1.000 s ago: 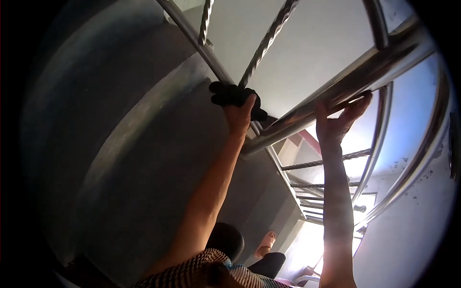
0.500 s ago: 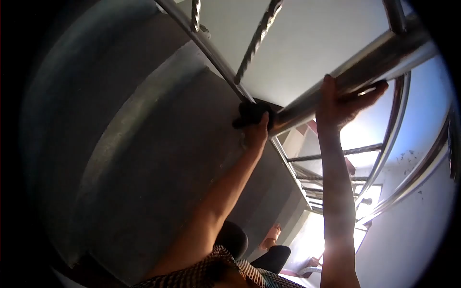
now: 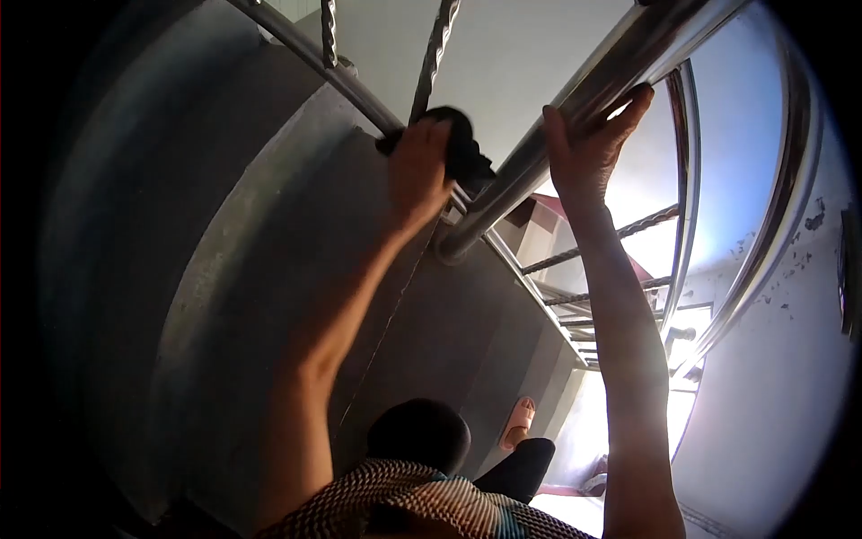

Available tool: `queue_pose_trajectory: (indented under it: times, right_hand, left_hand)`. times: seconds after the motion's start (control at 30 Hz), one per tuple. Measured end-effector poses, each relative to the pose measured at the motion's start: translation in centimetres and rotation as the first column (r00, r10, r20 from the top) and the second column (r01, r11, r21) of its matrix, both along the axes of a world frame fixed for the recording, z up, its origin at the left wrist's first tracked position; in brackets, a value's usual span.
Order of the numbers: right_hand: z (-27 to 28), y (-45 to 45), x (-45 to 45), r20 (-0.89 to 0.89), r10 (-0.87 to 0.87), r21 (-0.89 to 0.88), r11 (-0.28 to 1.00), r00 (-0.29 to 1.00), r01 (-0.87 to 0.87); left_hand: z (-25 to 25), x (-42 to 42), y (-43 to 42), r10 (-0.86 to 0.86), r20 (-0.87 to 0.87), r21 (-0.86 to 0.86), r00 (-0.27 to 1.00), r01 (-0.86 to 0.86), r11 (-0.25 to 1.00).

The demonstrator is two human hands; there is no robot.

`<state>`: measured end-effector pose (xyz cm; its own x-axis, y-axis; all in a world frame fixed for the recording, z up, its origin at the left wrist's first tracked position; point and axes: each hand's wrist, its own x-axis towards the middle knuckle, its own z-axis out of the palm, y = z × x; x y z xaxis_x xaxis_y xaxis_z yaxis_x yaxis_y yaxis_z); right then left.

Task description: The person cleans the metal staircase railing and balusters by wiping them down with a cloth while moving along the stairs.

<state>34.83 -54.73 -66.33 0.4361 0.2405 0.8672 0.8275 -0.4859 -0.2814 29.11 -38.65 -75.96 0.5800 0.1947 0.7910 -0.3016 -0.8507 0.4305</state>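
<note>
My left hand [image 3: 420, 171] is closed on a black cloth [image 3: 463, 144], pressed around the thin lower metal rail [image 3: 359, 94] of the stair railing. One twisted baluster [image 3: 435, 58] meets that rail just above the cloth. My right hand [image 3: 593, 148] rests against the thick shiny metal post [image 3: 530, 166], thumb on one side and fingers stretched along the other. Nothing is held in it apart from this contact with the post. Part of the cloth is hidden behind my left fingers.
Dark stair steps [image 3: 269, 234] fill the left side. Further railing with curved rails [image 3: 691, 180] and twisted bars [image 3: 642, 225] continues at right, down toward bright light. Below are my knee [image 3: 417, 440] and a foot in a pink slipper [image 3: 518, 422]. A pale wall [image 3: 763, 404] stands at right.
My left hand has moved with the black cloth from the post's base up and left along the lower rail. My right hand stays against the post; the view has shifted.
</note>
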Motion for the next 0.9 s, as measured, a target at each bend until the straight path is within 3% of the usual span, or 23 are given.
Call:
queue_pose_trajectory:
  times: [0.07,0.1,0.17,0.2,0.27,0.33,0.4,0.43,0.47,0.5,0.57,0.6,0.67,0.73,0.77,0.8,0.87,0.9]
  right_hand:
    - [0.1,0.1,-0.2,0.021,-0.016,-0.019,1.0,1.0,0.017]
    - [0.3,0.1,-0.3,0.029,-0.041,-0.04,0.998,0.999,0.042]
    - [0.2,0.0,-0.3,0.023,-0.046,-0.045,0.998,0.999,0.047]
    - [0.2,0.0,-0.2,0.02,-0.048,-0.049,0.998,0.999,0.049]
    - [-0.1,-0.3,-0.3,-0.04,-0.022,-0.055,0.998,0.999,0.02]
    - [-0.1,-0.3,0.1,-0.077,0.011,-0.053,0.998,0.997,-0.015]
    - [-0.7,-0.6,0.9,-0.019,0.0,-0.065,0.998,1.0,-0.001]
    - [-0.7,-0.8,1.0,-0.028,-0.011,-0.07,0.998,1.0,0.009]
    - [-0.6,-0.8,1.0,0.066,-0.048,-0.088,0.995,0.997,0.054]
    - [-0.7,-0.4,1.2,0.166,-0.074,-0.09,0.992,0.983,0.09]
    - [-0.8,0.0,1.5,0.178,-0.099,-0.072,0.991,0.979,0.113]
    - [-0.9,-0.2,1.4,0.185,-0.132,-0.075,0.986,0.974,0.148]
    - [-1.2,-0.6,1.4,0.086,-0.088,-0.075,0.993,0.992,0.095]
    - [-1.1,-0.3,1.3,0.05,-0.081,-0.043,0.996,0.996,0.083]
    - [-1.0,-0.2,1.0,0.053,-0.08,-0.036,0.996,0.995,0.082]
    - [-0.9,-0.1,0.8,0.02,-0.069,-0.019,0.997,0.997,0.069]
    - [-0.6,0.2,1.0,-0.001,-0.047,-0.013,0.999,0.999,0.047]
    - [-0.5,0.1,1.0,0.013,-0.047,-0.024,0.999,0.999,0.048]
  left_hand:
    - [1.0,1.6,1.9,-0.039,-0.323,0.344,0.946,0.155,0.926]
    - [0.4,2.4,1.9,-0.044,-0.326,0.341,0.945,0.16,0.926]
    - [-1.2,4.2,1.7,0.025,-0.549,0.621,0.835,0.387,0.682]
    - [-0.6,5.4,1.3,0.022,-0.548,0.619,0.836,0.387,0.684]
    - [0.7,7.8,-0.2,0.121,-0.933,0.302,0.34,0.55,0.779]
    - [-2.4,10.9,-0.8,0.069,-0.958,0.221,0.278,0.564,0.796]
    - [-3.5,12.1,-1.5,-0.032,-0.995,0.04,0.099,0.651,0.758]
    - [-3.3,11.1,-1.1,-0.144,-0.974,0.007,0.174,0.662,0.75]
    - [-3.5,9.4,-1.0,-0.174,-0.908,0.101,0.382,0.601,0.793]
    - [-4.3,7.6,-1.6,-0.164,-0.822,0.158,0.546,0.494,0.855]
    - [-4.3,4.4,-2.4,-0.106,-0.566,0.241,0.818,0.287,0.927]
    - [-4.7,3.2,-2.8,-0.105,-0.569,0.238,0.815,0.286,0.928]
    - [-5.8,1.5,-3.5,-0.144,-0.195,0.086,0.97,0.163,0.983]
    - [-7.6,-0.8,-4.8,-0.193,-0.185,-0.124,0.964,0.172,0.977]
    - [-8.9,-2.9,-5.8,-0.337,-0.288,-0.418,0.896,0.199,0.886]
    - [-10.5,-4.7,-6.9,-0.495,-0.327,-0.675,0.805,0.167,0.718]
    - [-13.8,-6.4,-8.4,-0.535,0.14,-0.951,0.833,0.263,0.16]
    - [-13.2,-6.9,-8.0,-0.558,0.071,-0.994,0.827,0.009,-0.112]
